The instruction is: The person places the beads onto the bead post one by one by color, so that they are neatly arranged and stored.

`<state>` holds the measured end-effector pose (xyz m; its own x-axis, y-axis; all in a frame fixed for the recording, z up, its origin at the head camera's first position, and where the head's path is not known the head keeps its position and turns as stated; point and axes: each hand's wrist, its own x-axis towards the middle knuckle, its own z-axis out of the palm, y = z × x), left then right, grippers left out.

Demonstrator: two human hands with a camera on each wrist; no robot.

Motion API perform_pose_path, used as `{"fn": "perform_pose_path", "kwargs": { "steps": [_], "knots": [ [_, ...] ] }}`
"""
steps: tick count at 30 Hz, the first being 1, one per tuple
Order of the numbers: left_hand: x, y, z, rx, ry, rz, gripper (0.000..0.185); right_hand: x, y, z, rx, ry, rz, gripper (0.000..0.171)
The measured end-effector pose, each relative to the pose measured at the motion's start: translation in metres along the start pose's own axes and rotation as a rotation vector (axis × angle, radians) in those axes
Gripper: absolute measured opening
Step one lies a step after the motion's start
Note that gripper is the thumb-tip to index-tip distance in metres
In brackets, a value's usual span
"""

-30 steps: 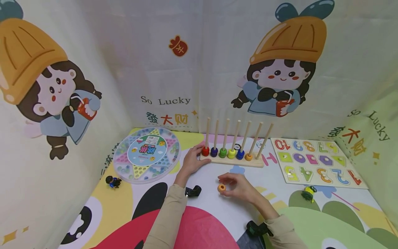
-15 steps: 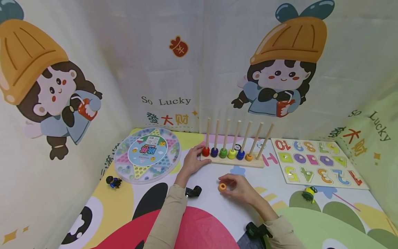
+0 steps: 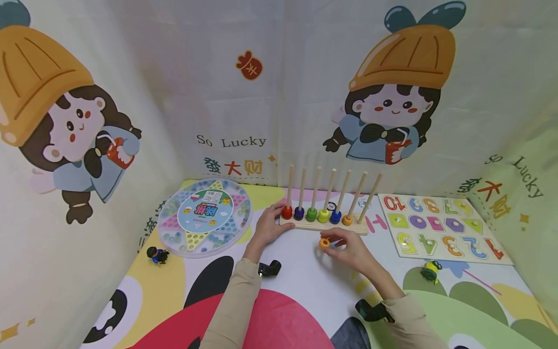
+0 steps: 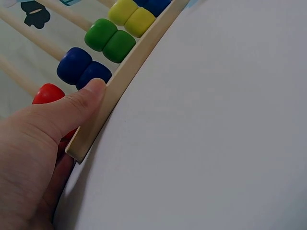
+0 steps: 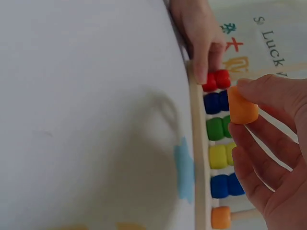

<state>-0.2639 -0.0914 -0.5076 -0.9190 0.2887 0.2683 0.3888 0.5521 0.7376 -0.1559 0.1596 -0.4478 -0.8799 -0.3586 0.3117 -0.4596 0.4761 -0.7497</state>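
My left hand (image 3: pixel 268 227) grips the left end of a wooden peg rack (image 3: pixel 324 226), thumb along the front edge beside the red beads (image 5: pixel 222 79). Between thumb and fingertips, my right hand (image 3: pixel 350 249) pinches an orange bead (image 5: pixel 243 108), held in front of the rack with its hole showing. Upright pegs carry pairs of red, dark blue, green (image 4: pixel 109 40), yellow (image 4: pixel 131 18) and blue beads (image 5: pixel 225 185). One orange bead (image 3: pixel 347 220) sits on the sixth peg. The rightmost peg (image 3: pixel 370 198) bears no bead.
A round Chinese checkers board (image 3: pixel 205 218) lies to the left, with a small dark toy figure (image 3: pixel 157 255) near it. At the right are a number puzzle board (image 3: pixel 444 230) and a small green and yellow toy (image 3: pixel 430 271). A printed curtain stands behind.
My right hand has moved forward and a little right with the orange bead, nearer the rack. My left hand keeps its grip on the rack's end.
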Motion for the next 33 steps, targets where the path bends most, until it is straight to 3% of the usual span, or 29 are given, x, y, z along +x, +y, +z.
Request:
{"fn": "perform_pose_path", "kwargs": {
  "steps": [2, 9, 15, 33],
  "knots": [
    [0.0, -0.001, 0.0, 0.0, -0.003, -0.006, 0.069, 0.002, -0.013, -0.008, -0.008, 0.018, -0.003, 0.031],
    [0.0, -0.002, -0.001, 0.004, -0.016, -0.035, 0.072, 0.008, -0.004, -0.032, -0.054, 0.07, 0.016, 0.033],
    [0.0, -0.002, -0.002, -0.001, -0.01, -0.019, 0.072, 0.015, -0.012, -0.054, -0.085, 0.127, 0.037, 0.035],
    [-0.001, 0.0, 0.0, -0.022, -0.005, -0.016, 0.071, 0.038, -0.038, -0.104, -0.161, 0.281, -0.044, 0.029]
  ]
}}
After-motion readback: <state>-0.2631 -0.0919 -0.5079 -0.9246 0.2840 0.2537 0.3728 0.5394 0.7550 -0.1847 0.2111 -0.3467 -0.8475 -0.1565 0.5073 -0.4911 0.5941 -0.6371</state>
